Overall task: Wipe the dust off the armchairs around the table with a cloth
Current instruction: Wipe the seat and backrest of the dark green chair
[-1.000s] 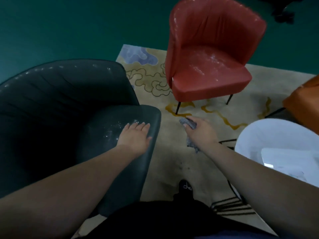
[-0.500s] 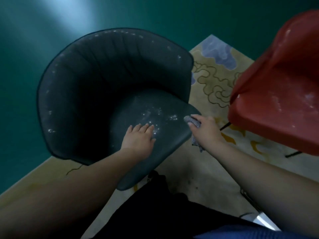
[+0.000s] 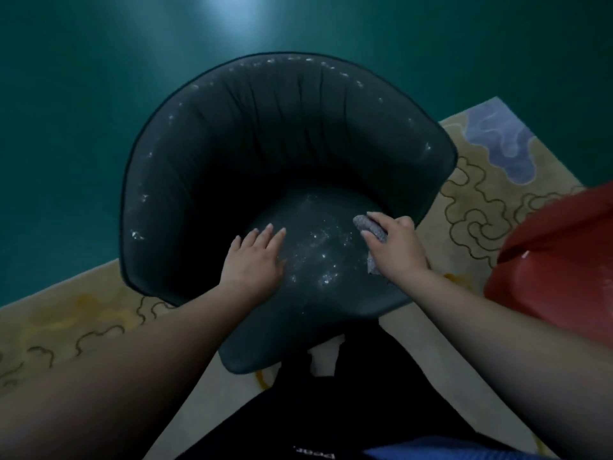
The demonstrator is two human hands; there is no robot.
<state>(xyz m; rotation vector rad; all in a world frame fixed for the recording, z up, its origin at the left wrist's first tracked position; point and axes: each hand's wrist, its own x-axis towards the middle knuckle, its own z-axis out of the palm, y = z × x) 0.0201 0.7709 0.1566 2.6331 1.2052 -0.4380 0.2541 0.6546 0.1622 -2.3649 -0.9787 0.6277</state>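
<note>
1. The grey cloth [image 3: 371, 227] is bunched in the person's right hand [image 3: 394, 245], whose fingers curl around it; it sits over the right side of the dark armchair [image 3: 232, 154] seat, with a loose corner hanging out below the palm.

2. Whether the cloth is pressed onto the seat or is just above it, I cannot tell from here.

3. The left hand [image 3: 253, 258] lies flat on the left part of the same seat, fingers straight and slightly spread, holding nothing. It looks to be steadying the chair.

4. Between the two hands, on the middle of the seat, lies a scatter of white dust specks [image 3: 320, 257]. More flecks dot the top rim of the chair's curved back and its left arm.

5. I judge the wiping of this chair to be only starting: the seat is still dusty, and so is the rim.

6. The next move calls for a sweep of the cloth leftward across the seat through the specks, with enough pressure to lift them rather than spread them, and then a pass along the rim.

7. To the right of the dark armchair stands a red armchair [image 3: 557, 270], only partly in view, showing a pale fleck or two of its own; it likely still needs doing.

8. Both chairs stand on a beige patterned rug [image 3: 491, 200], with dark green floor [image 3: 66, 127] behind the dark armchair.
</note>
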